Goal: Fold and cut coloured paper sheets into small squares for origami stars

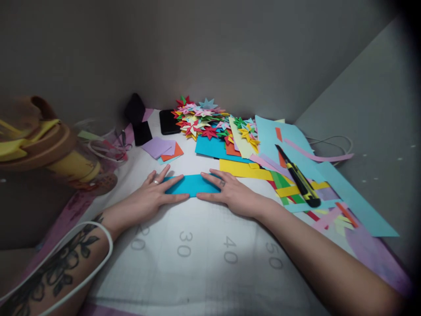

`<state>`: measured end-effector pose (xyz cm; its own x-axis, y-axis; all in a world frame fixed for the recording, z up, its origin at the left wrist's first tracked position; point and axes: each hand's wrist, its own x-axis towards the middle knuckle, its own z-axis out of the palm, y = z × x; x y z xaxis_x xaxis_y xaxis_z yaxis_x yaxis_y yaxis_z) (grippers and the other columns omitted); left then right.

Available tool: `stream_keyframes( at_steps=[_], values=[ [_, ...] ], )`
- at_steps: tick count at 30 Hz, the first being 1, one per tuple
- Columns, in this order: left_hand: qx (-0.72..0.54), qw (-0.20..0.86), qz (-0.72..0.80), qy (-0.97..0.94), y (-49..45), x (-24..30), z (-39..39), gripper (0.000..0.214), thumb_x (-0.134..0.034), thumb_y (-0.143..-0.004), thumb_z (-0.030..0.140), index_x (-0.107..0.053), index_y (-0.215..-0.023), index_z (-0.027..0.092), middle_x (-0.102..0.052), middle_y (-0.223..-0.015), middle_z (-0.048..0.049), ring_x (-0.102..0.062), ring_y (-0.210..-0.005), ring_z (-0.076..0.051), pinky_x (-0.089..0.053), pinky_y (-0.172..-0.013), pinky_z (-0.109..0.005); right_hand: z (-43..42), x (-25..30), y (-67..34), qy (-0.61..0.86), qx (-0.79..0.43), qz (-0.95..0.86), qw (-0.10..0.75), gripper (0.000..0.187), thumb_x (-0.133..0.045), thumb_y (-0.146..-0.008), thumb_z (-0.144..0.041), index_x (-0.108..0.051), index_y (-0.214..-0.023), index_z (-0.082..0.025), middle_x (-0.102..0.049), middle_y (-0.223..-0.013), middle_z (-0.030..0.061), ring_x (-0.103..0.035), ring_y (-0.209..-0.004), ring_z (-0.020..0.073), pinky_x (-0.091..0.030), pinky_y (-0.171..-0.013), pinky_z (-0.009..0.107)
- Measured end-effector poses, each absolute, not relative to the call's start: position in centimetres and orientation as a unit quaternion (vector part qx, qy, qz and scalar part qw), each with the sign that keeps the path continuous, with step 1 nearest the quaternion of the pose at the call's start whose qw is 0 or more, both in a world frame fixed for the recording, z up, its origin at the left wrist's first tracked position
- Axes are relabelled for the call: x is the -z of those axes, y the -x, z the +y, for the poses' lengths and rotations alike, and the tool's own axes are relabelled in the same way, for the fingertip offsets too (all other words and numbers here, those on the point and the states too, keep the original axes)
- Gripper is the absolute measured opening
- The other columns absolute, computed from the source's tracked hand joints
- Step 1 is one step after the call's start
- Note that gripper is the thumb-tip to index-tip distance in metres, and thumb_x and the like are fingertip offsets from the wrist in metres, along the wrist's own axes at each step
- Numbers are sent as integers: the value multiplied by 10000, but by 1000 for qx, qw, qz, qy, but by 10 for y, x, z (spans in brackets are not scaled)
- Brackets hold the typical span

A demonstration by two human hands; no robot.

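A strip of blue paper [192,184] lies flat on the white gridded sheet [204,228], its long side running left to right. My left hand [159,189] rests with spread fingers on its left end. On the right end lies my right hand [226,188], fingers also spread, thumb along the near edge. Both hands press from above without gripping. Just beyond are small purple paper squares [158,147] with an orange square [174,151] beside them. A yellow paper strip [243,169] lies past my right hand.
Folded paper stars [200,116] are heaped at the back, next to a black phone [169,122]. A yellow-black utility knife [301,180] lies right on light blue sheets [272,136] and scraps. At left stands a lidded cup [66,153]; a white cable [110,245] crosses my left forearm.
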<state>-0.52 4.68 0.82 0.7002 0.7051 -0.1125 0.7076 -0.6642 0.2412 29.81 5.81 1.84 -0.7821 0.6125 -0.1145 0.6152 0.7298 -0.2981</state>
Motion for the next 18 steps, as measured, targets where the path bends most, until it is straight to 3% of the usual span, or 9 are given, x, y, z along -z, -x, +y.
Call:
stream_keyframes(
  at_steps=[12, 18],
  values=[
    [23, 128, 399, -908, 2, -13, 45, 688, -371, -874, 5, -444, -1331, 515, -217, -1569, 59, -12, -1447, -364, -169, -1088, -657, 57, -17, -297, -324, 134, 937, 0, 496, -442, -966, -180, -444, -1344, -502, -165, -1579, -81, -129, -1448, 293, -247, -1115, 549],
    [15, 34, 395, -918, -22, -17, 27, 489, -446, -935, 154, -482, -1344, 419, -420, -1486, -24, -93, -1450, -347, -121, -1081, -682, 51, -21, -292, -326, 93, 941, 20, 536, -449, -953, -150, -415, -1380, -472, -224, -1571, -4, -177, -1433, 326, -274, -1089, 559]
  ],
)
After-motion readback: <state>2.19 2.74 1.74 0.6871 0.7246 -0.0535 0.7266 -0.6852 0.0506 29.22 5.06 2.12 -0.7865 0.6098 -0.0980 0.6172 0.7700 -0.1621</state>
